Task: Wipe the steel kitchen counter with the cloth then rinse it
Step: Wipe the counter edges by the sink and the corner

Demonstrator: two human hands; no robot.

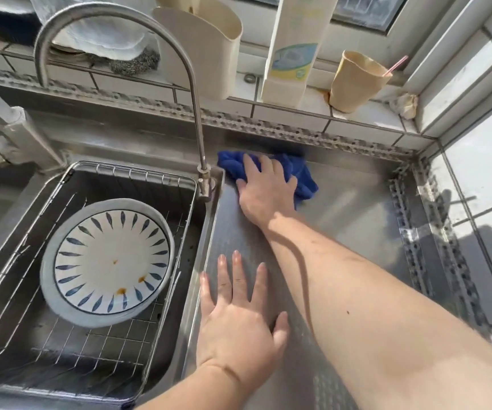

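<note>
A crumpled blue cloth point(305, 176) lies on the steel counter point(354, 208) near its back edge, just right of the tap's base. My right hand point(264, 189) presses flat on top of the cloth, fingers spread over it. My left hand point(239, 315) rests palm down on the counter's near part, close to the sink's rim, fingers apart and holding nothing. The curved steel tap point(191, 84) arches left over the sink point(11, 241); no water runs from it.
A wire basket point(138, 176) sits in the sink with a white bowl point(107, 261) patterned in blue, stained. On the tiled ledge behind stand a beige holder point(209, 54), a white carton point(293, 51), a beige cup point(357, 81) and a steel scourer point(135, 65). Tiled wall bounds the right.
</note>
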